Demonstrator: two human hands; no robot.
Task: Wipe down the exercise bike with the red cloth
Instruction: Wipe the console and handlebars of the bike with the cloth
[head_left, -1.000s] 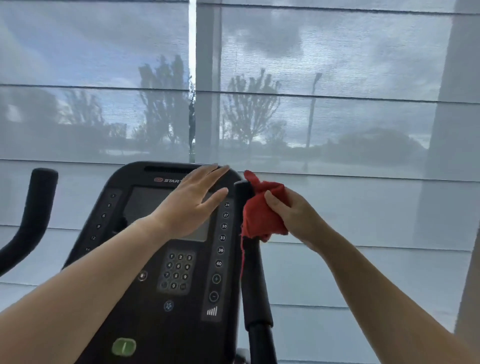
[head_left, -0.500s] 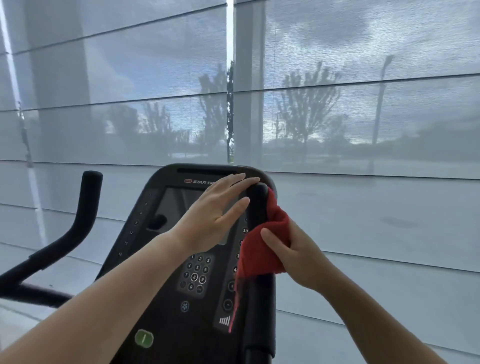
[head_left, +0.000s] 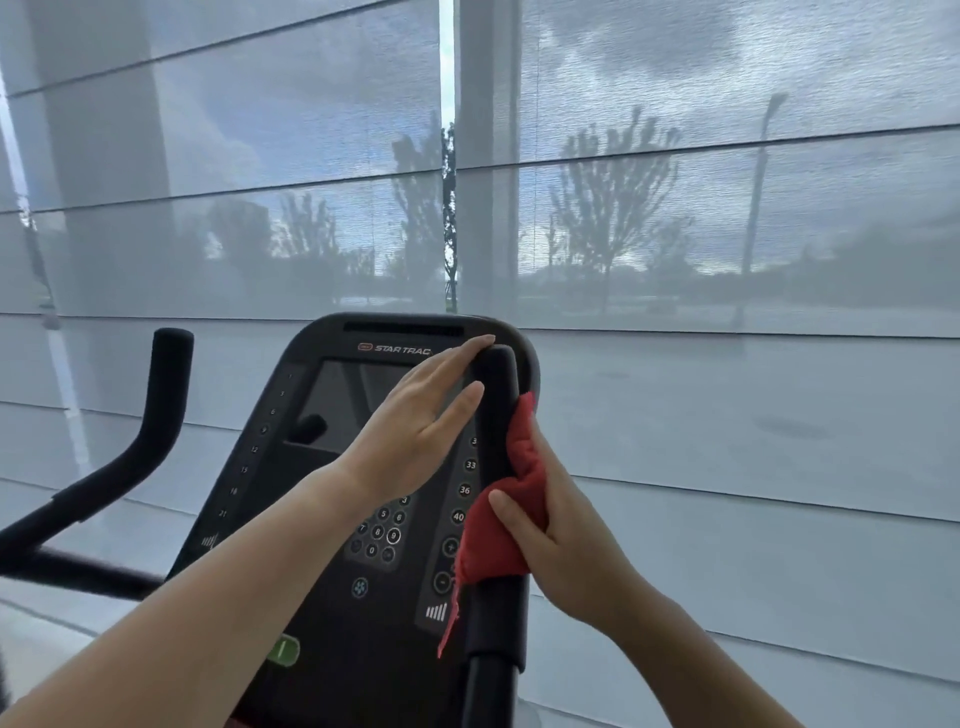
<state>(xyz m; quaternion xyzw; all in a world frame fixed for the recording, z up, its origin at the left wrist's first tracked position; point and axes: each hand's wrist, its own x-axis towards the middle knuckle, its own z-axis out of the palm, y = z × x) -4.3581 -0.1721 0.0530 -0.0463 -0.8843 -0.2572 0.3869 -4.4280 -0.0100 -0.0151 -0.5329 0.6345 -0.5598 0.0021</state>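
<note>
Landmark: the right handlebar post (head_left: 496, 395) of the exercise bike (head_left: 363, 519).
Red cloth (head_left: 501, 525): wrapped round the post's middle.
Right hand (head_left: 563, 540): clenched on the cloth.
Left hand (head_left: 415, 426): flat, fingers spread, beside the post's top.
Progress: judged early; console (head_left: 332, 410) and left handlebar (head_left: 150, 415) seemingly still to wipe.

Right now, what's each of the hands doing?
Left hand: open, flat, holding nothing.
Right hand: closed on the red cloth around the black foam handlebar.
</note>
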